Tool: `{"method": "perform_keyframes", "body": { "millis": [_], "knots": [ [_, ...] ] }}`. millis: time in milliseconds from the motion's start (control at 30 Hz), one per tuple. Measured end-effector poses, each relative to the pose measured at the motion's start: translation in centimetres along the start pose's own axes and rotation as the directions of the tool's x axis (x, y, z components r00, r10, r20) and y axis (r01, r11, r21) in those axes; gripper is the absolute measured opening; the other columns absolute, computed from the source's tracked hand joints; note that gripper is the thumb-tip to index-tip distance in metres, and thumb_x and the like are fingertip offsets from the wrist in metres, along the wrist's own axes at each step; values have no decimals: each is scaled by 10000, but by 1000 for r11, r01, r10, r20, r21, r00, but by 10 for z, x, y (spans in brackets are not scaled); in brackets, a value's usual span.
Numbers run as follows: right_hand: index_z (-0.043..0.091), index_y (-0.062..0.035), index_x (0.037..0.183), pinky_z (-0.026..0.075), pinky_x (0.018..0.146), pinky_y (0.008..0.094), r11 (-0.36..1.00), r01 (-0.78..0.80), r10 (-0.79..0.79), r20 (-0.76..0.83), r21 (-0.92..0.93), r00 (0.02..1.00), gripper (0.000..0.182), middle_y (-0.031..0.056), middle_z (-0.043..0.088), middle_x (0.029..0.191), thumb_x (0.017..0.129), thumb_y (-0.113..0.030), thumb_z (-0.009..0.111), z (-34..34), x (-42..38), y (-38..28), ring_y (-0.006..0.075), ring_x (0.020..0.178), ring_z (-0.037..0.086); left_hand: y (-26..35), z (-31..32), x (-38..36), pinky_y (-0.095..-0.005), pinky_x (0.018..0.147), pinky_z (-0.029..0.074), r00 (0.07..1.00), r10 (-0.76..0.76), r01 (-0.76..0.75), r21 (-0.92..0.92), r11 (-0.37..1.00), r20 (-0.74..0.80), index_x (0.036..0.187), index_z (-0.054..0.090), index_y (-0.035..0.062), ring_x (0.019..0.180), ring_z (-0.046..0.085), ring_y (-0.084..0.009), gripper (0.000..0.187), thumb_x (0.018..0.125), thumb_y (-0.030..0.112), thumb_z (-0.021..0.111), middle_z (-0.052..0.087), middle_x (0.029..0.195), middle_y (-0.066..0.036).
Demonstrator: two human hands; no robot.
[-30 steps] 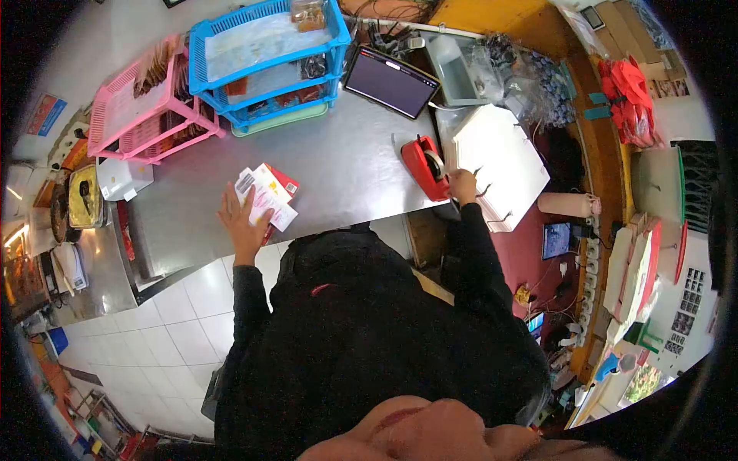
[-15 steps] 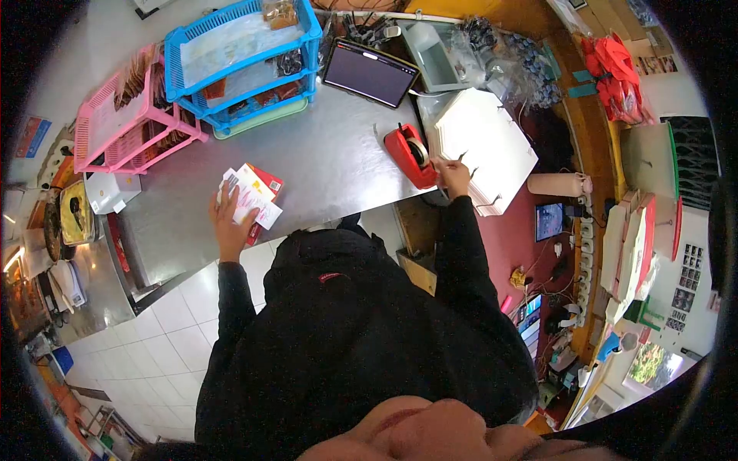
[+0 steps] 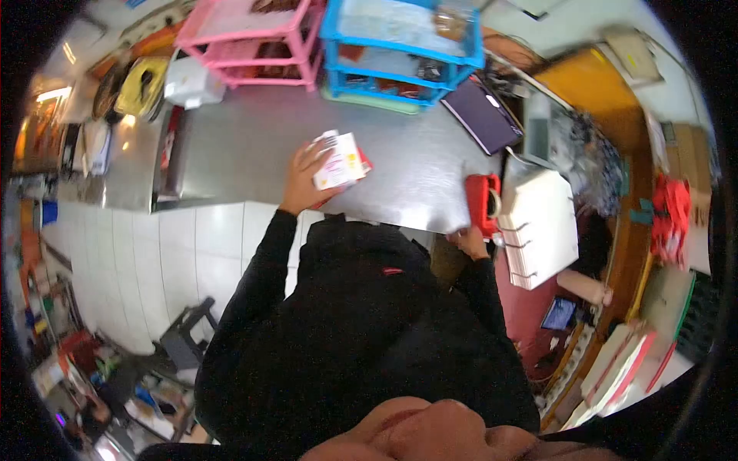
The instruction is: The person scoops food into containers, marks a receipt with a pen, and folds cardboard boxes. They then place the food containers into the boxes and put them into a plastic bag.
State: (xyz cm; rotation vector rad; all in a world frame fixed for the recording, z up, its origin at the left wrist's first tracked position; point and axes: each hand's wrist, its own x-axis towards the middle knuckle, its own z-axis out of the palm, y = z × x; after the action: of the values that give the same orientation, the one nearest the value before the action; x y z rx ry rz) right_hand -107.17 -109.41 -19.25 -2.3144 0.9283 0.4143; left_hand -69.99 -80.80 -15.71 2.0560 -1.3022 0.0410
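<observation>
My left hand point(image 3: 306, 178) grips white printed papers point(image 3: 337, 163) near the counter's front edge, fingers across their left side. A red box point(image 3: 365, 160) shows from under the papers at the right. To the right, on the counter corner, stands a red tape dispenser point(image 3: 478, 201) with a roll of tape point(image 3: 496, 201) in it. My right hand point(image 3: 470, 243) is at the dispenser's near end, fingers drawn together; motion blur hides whether tape is between them.
Pink tray rack point(image 3: 300, 42) and blue tray rack point(image 3: 400, 58) stand at the back of the metal counter point(image 3: 246, 138). A tablet point(image 3: 483, 115) lies right of them. A stack of white sheets point(image 3: 538, 230) with black clips borders the dispenser.
The whole view has swung left, so the counter and racks appear further right. My left hand still holds the papers over the red box; my right hand stays at the dispenser's near end.
</observation>
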Motion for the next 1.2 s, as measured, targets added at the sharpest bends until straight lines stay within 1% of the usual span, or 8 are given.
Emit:
{"method": "perform_keyframes", "body": {
  "millis": [133,333,500,667,767,833,1033,1200],
  "knots": [
    [681,-39,736,350,490,297,868,413,-418,-43,276,907,290,73,515,533,748,-327,718,-38,71,-181,140,493,414,2,-3,-3,-561,1066,154,993,-106,108,-53,993,41,1260,550,189,1299,313,-316,776,581,480,783,388,1412,-12],
    [707,-132,742,463,578,355,772,631,-632,187,70,752,258,83,646,686,665,-379,712,-9,130,-321,232,645,617,-2,-3,-5,-589,1060,130,986,-152,159,-133,978,61,1327,480,170,1302,306,-306,895,535,427,808,419,1388,-14],
    [697,-95,712,496,623,371,775,412,-436,67,-479,897,596,117,652,692,544,-667,676,-23,128,-331,268,711,649,0,-7,-1,-572,1061,156,971,-224,233,-135,963,80,1364,423,161,1282,329,-295,959,521,411,805,425,1382,-36],
    [698,-66,733,505,650,366,844,225,-265,-14,-486,964,713,138,631,653,532,-749,656,-30,169,-218,287,699,644,-7,1,-8,-572,1054,164,975,-215,221,-147,964,56,1383,386,172,1282,322,-267,1013,502,446,803,420,1377,-17],
    [687,-62,857,507,673,361,956,223,-229,-9,-190,973,598,133,645,735,619,-608,731,-19,163,-187,259,738,642,-2,-5,-11,-531,1042,197,970,-245,242,-136,961,-4,1376,400,174,1263,340,-266,1003,503,463,801,424,1374,-26],
    [638,-67,1004,497,741,357,886,325,-208,-344,330,916,470,145,630,915,710,-412,759,7,157,-207,242,874,612,6,-13,-17,-485,1037,218,974,-226,226,-92,970,9,1373,401,134,1248,351,-274,998,521,475,793,430,1366,-63],
    [525,-105,1233,359,974,438,821,533,-289,-656,205,697,447,160,554,1145,828,-257,637,19,104,-278,300,1102,502,17,-14,-38,-496,1050,208,789,-567,471,-360,805,-237,1404,235,-18,1268,296,-413,1040,621,342,818,268,1412,-249],
    [453,-147,1336,39,1065,612,914,363,-285,-351,182,892,519,101,556,1247,862,-329,563,71,79,-281,253,1250,424,7,10,-54,-435,1081,194,666,-742,575,-579,578,-79,1414,114,-61,1311,248,-380,1035,699,274,784,211,1433,-266]
  ]
}}
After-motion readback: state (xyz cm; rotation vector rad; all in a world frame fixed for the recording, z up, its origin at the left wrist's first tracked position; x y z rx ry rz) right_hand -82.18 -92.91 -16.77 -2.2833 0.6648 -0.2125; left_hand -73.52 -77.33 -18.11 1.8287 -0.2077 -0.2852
